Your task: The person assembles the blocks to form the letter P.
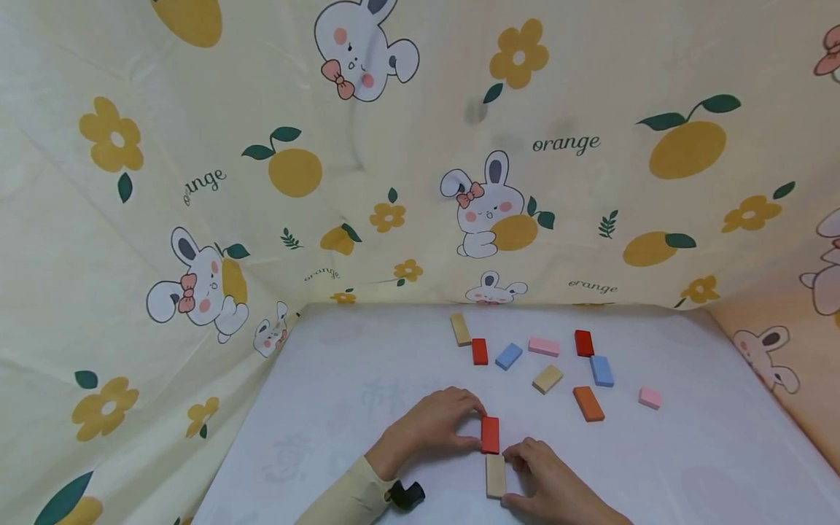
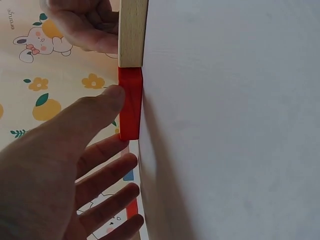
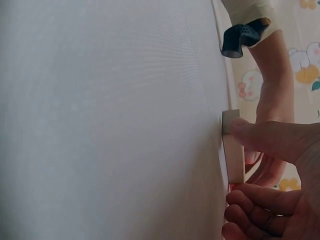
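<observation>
Against the near end of the red block (image 1: 490, 435), a wooden block (image 1: 495, 477) is pinched by the right hand's (image 1: 550, 481) fingers, the red block is held by the left hand's (image 1: 435, 423), and other blocks (image 1: 588, 404) are scattered beyond it.

Wooden block (image 2: 132, 35) cut off atop left wrist view, tabletop lettering (image 1: 286, 459) blurred

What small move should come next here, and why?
Perhaps ease the left hand off the red block it pinches: that already meets a wooden block end to end, and the right hand has thumb and fingers around the latter.
</observation>
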The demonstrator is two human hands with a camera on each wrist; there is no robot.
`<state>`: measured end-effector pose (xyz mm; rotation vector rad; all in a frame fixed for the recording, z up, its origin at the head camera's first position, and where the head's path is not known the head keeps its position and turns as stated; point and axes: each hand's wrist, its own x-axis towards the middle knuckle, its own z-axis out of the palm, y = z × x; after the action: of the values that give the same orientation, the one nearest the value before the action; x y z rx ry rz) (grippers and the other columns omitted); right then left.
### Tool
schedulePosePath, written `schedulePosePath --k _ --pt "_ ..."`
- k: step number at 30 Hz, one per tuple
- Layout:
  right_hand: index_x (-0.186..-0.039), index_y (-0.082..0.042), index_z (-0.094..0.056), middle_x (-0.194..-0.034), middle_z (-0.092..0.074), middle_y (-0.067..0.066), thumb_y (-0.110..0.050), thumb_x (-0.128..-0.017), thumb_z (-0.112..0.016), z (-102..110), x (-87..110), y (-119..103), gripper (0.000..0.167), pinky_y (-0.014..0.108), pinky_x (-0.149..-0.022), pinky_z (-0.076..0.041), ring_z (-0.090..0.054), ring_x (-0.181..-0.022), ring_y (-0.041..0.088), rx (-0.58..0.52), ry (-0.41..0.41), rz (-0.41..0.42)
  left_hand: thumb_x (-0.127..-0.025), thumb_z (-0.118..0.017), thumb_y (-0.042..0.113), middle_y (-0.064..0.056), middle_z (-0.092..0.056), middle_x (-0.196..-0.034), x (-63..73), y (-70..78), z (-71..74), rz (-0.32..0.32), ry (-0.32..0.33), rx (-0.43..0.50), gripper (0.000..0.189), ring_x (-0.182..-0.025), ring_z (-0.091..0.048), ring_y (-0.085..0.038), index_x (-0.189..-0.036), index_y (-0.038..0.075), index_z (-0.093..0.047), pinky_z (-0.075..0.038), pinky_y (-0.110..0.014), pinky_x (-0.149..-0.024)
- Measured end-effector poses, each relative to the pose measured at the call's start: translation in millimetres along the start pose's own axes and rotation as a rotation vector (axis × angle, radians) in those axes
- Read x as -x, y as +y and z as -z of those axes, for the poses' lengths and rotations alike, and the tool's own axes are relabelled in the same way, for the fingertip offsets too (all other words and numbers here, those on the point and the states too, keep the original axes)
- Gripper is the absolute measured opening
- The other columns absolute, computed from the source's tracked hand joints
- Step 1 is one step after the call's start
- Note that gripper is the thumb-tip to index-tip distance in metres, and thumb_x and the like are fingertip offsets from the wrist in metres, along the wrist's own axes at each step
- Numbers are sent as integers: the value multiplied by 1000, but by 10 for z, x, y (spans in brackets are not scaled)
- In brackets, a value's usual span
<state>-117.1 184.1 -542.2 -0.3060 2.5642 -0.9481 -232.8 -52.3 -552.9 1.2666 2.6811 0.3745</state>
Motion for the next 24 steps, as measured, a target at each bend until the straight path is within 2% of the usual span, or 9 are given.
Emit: schedulePosePath --k 10,24 --pt "-129 -6 -72 -107 -60 -2 -37 -80 -96 -7 -17 -34 63 49 -94 -56 -52 -99 22 47 17 3 -96 -79 50 15 -65 -136 -1 36 3 -4 5 -26 44 -131 -58 -6 -134 31 -68 -47 -31 -112" --pt "-129 -6 -75 -112 -64 -1 -36 -78 -97 -21 -17 -76 63 57 -101 -54 -53 -101 23 69 26 -21 -96 -79 50 15 -65 -137 -2 61 -18 21 -1 -29 45 -129 -58 -6 -135 32 -68 -48 -31 -110"
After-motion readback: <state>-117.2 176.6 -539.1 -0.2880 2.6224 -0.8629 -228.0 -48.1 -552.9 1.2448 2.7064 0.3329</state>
